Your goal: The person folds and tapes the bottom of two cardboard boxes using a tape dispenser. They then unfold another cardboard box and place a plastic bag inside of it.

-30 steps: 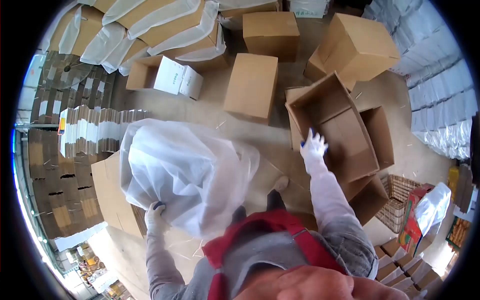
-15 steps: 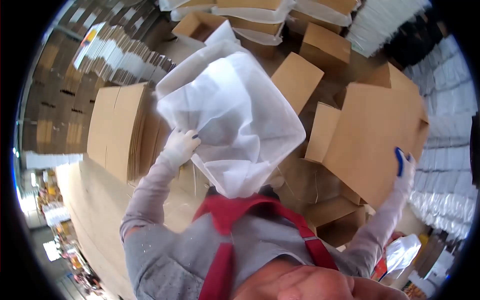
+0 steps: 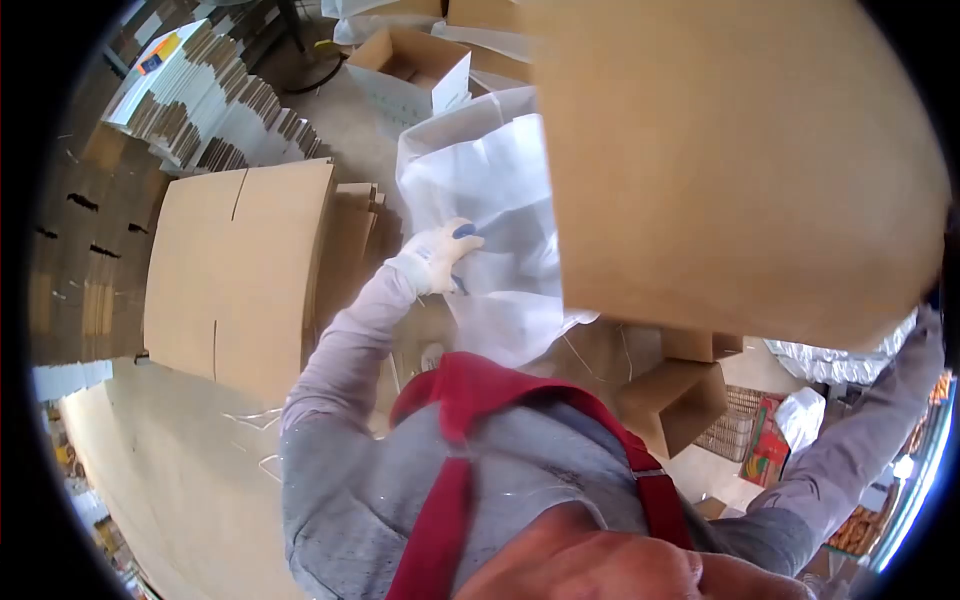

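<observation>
A white plastic liner (image 3: 500, 200) covers a box-shaped bundle in front of my body. My left hand (image 3: 437, 258), in a white glove with blue fingertips, is at the liner's near left side, its thumb and fingers apart. A large cardboard box (image 3: 740, 170) fills the upper right and hides part of the liner. At the far right edge my right hand (image 3: 935, 297) grips the side of this raised box; most of its fingers are in shadow or out of sight.
Stacked flat cartons (image 3: 235, 270) stand on the left, with more bundled cardboard (image 3: 210, 100) behind. An open box (image 3: 410, 65) sits at the back. Below the large box are a smaller open carton (image 3: 675, 405), a wire basket (image 3: 730, 425) and loose straps on the floor.
The large cardboard box has come up and toward the camera with my right hand, covering the liner's right part. My left hand has moved right along the liner, with its fingers more spread.
</observation>
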Demonstrator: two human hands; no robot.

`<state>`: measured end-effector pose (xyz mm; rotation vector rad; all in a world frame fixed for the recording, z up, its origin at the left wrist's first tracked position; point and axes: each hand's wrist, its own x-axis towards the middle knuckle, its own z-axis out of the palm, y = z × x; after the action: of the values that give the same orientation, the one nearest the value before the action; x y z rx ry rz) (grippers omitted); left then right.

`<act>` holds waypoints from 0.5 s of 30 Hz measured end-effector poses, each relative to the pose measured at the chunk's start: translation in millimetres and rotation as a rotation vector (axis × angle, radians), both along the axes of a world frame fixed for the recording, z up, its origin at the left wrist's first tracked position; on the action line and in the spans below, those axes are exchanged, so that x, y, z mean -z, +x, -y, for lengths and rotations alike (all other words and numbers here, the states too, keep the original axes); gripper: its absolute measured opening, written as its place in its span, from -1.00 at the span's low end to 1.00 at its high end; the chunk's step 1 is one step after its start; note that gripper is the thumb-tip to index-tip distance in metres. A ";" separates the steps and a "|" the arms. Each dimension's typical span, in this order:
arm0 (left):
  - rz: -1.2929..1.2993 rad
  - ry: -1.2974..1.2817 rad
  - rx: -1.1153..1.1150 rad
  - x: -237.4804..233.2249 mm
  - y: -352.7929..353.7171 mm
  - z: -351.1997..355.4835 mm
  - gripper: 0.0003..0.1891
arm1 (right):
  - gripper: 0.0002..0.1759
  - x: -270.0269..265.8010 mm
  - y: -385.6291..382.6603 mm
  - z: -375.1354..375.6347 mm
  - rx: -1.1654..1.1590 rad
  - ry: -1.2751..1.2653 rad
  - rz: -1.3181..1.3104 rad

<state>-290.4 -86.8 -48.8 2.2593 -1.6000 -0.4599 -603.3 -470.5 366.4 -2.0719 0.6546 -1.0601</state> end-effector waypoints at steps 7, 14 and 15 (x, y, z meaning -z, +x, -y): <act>-0.365 -0.433 0.338 42.4 29.9 18.5 -0.31 | -0.54 34.4 139.4 -98.4 -0.195 0.181 -0.557; -0.554 -0.410 -0.036 14.9 12.5 47.8 -0.52 | -0.52 59.3 219.0 -122.1 -0.300 0.070 -0.918; -0.560 -0.401 -0.042 5.7 10.7 49.4 -0.52 | -0.52 64.5 222.7 -120.7 -0.306 0.079 -0.924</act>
<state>-279.8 -136.2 -54.6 1.6692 -1.2219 -0.6271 -380.6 -349.9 302.0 -2.4356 0.7427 0.1471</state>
